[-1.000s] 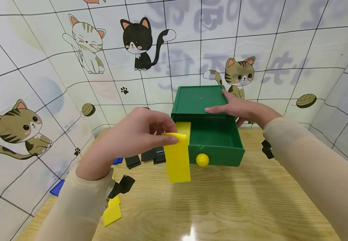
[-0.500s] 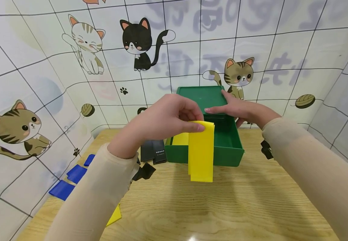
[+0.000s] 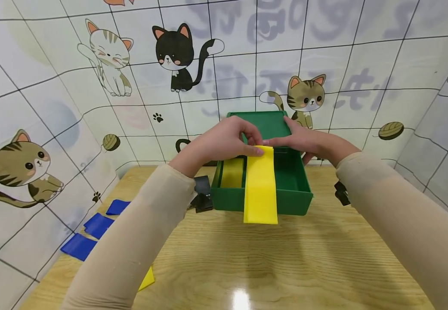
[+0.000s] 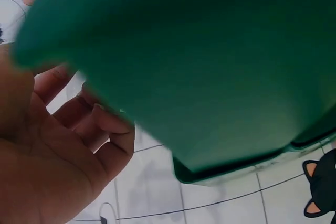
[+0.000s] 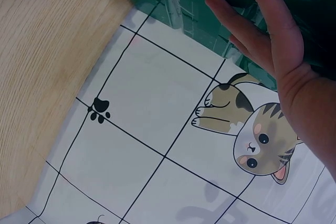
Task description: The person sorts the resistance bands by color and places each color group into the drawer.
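Observation:
My left hand (image 3: 229, 140) pinches the top end of a folded yellow plastic sheet (image 3: 260, 189) between thumb and fingers. The sheet hangs over the front of a pulled-out green drawer (image 3: 293, 202). Another folded yellow piece (image 3: 232, 173) lies in the drawer's left part. With fairly straight, spread fingers, my right hand (image 3: 301, 137) rests on the right side of the green box top (image 3: 268, 122); its fingers (image 5: 247, 30) touch the box in the right wrist view. The left wrist view shows my left hand (image 4: 58, 145) beside a blurred green surface (image 4: 199, 98); no yellow sheet is visible there.
Blue folded pieces (image 3: 78, 246) lie on the wooden table (image 3: 224, 262) at left. A yellow piece (image 3: 147, 279) is partly hidden by my left sleeve. Black flat pieces (image 3: 203, 193) sit left of the drawer. A wall with cat pictures (image 3: 175, 56) stands behind.
My left hand has moved right and upward with the yellow sheet, from the drawer's left part to over its middle. My right hand has stayed on the box.

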A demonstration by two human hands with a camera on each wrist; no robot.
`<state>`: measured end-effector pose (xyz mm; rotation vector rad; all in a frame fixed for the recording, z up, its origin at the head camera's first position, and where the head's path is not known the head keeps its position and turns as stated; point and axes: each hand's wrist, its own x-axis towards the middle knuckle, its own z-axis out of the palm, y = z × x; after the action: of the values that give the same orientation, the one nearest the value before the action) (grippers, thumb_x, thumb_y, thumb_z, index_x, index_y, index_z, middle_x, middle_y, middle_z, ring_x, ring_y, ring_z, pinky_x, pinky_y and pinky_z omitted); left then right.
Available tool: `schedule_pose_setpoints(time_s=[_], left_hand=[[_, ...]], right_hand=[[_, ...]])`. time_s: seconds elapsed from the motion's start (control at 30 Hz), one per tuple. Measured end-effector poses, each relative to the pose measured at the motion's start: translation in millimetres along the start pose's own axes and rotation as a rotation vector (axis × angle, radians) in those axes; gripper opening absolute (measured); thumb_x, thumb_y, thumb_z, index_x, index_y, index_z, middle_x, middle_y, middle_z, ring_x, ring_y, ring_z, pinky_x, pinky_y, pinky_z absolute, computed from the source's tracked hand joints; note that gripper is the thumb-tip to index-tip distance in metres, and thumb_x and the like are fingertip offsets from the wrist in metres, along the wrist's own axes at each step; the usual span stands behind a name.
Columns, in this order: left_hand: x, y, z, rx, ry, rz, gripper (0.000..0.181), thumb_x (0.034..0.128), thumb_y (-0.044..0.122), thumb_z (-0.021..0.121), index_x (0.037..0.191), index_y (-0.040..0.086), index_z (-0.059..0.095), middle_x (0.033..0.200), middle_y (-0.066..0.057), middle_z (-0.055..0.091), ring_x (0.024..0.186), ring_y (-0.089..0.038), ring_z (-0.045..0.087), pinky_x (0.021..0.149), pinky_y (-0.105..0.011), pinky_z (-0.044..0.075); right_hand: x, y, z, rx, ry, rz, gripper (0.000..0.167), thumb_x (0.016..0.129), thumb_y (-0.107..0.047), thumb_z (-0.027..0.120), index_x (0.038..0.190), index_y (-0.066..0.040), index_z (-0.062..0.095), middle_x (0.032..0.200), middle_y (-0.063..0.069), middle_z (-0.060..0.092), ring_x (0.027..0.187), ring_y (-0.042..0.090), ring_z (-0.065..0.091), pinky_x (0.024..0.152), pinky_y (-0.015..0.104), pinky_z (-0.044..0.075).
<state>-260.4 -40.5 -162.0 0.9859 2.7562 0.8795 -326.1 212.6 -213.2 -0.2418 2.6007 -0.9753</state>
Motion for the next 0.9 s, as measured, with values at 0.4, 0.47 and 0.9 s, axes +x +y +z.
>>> schedule_pose_setpoints(time_s=[0.4,0.47,0.9], left_hand=[[9.1,-24.1,6.7,0.003,0.023,0.002,0.011,0.099,0.029,0.078,0.101,0.018,0.08,0.096,-0.002,0.065,0.087,-0.021,0.055,0.072,-0.029,0.045],[10.2,-28.0,8.1,0.006,0.022,0.01,0.011,0.0988,0.03,0.079,0.101,0.019,0.08,0.095,-0.002,0.065,0.083,-0.021,0.054,0.071,-0.028,0.044],[17.7,-45.8,21.9,0.116,0.103,0.098,0.016,0.0982,0.033,0.079,0.104,0.019,0.082,0.103,-0.002,0.066,0.103,-0.02,0.054,0.085,-0.034,0.049]], right_hand=[[-2.1,-3.5,1.2,0.014,0.003,0.017,0.131,0.09,-0.078,0.065,0.164,-0.032,-0.033,0.176,0.031,0.0,0.147,0.058,0.04,0.095,0.068,0.058],[-2.2,-3.5,1.4,0.013,0.005,0.017,0.132,0.09,-0.078,0.066,0.164,-0.031,-0.032,0.176,0.031,0.001,0.148,0.058,0.04,0.096,0.068,0.058],[-1.8,-1.6,0.0,0.016,-0.008,0.009,0.129,0.091,-0.077,0.065,0.164,-0.033,-0.033,0.176,0.032,0.002,0.147,0.059,0.042,0.093,0.066,0.06]])
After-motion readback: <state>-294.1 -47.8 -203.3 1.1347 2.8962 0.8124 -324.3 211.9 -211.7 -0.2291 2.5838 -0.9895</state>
